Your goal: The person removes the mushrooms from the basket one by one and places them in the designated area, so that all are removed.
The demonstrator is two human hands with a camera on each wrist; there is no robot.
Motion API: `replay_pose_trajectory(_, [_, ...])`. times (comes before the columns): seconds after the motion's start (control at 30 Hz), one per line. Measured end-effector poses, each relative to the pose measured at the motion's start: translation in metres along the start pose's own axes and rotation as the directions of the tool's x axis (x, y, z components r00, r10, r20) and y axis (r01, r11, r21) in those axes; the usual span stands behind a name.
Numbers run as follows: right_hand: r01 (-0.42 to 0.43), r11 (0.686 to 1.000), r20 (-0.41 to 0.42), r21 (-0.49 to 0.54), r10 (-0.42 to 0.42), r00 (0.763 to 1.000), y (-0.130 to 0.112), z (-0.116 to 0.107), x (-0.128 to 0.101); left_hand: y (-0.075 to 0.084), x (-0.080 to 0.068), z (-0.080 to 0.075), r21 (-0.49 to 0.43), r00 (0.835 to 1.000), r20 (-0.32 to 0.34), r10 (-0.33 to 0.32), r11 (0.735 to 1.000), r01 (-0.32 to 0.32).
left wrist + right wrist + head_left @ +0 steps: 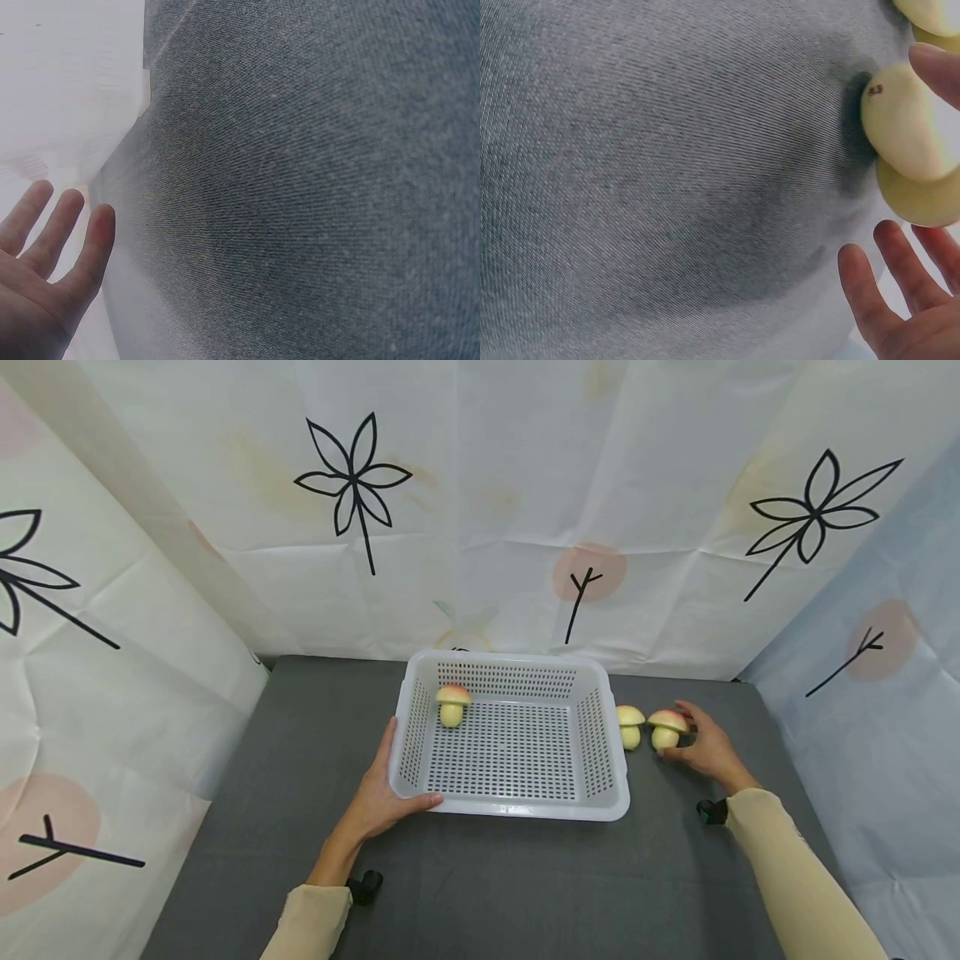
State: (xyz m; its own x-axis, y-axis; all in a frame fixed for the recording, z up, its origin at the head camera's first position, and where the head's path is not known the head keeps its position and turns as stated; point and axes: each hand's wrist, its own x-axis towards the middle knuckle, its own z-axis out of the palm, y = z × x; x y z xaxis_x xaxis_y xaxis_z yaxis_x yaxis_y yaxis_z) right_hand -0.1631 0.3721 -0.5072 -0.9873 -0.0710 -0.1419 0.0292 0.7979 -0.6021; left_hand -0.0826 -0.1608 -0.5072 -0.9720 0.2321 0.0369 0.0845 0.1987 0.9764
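A white perforated plastic basket (510, 810) sits on the dark table. Inside it, toward the back left, lies one toy mushroom (452, 703) with a red-yellow cap and pale stem. My left hand (381, 797) rests at the basket's front left corner, fingers along the left wall and thumb on the front rim. Right of the basket, my right hand (705, 747) spreads around another mushroom (666, 727), thumb by the stem and fingers by the cap. In the right wrist view, the nearer fingertips (850, 259) stand apart from that mushroom's cap (919, 202).
A third mushroom (630, 725) stands between the basket's right wall and the mushroom by my right hand. Printed white cloth (495, 527) hangs behind the table and along both sides. Dark grey cloth (510, 893) covers the tabletop.
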Motion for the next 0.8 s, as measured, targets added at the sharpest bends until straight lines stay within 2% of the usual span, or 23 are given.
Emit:
replay_pose_trajectory(0.07, [-0.003, 1.0, -0.007, -0.014, 0.003, 1.0, -0.001, -0.003, -0.001, 0.012, -0.002, 0.0, 0.001, 1.0, 0.005, -0.004, 1.0, 0.004])
replay_pose_trajectory(0.33, [0.017, 0.999, -0.04, -0.045, -0.019, 0.999, -0.013, -0.017, -0.004, 0.013, -0.002, 0.0, 0.031, 0.999, -0.001, -0.037, 0.999, 0.037])
replay_pose_trajectory(0.6, [0.069, 0.997, -0.095, -0.038, -0.072, 0.993, -0.029, -0.026, -0.01, -0.021, 0.004, 0.001, 0.02, 1.0, -0.015, -0.021, 1.0, 0.021])
replay_pose_trajectory(0.8, [0.103, 0.994, -0.119, -0.022, -0.105, 0.987, -0.049, -0.032, -0.014, -0.03, 0.005, 0.0, 0.018, 1.0, -0.015, -0.013, 1.0, 0.013])
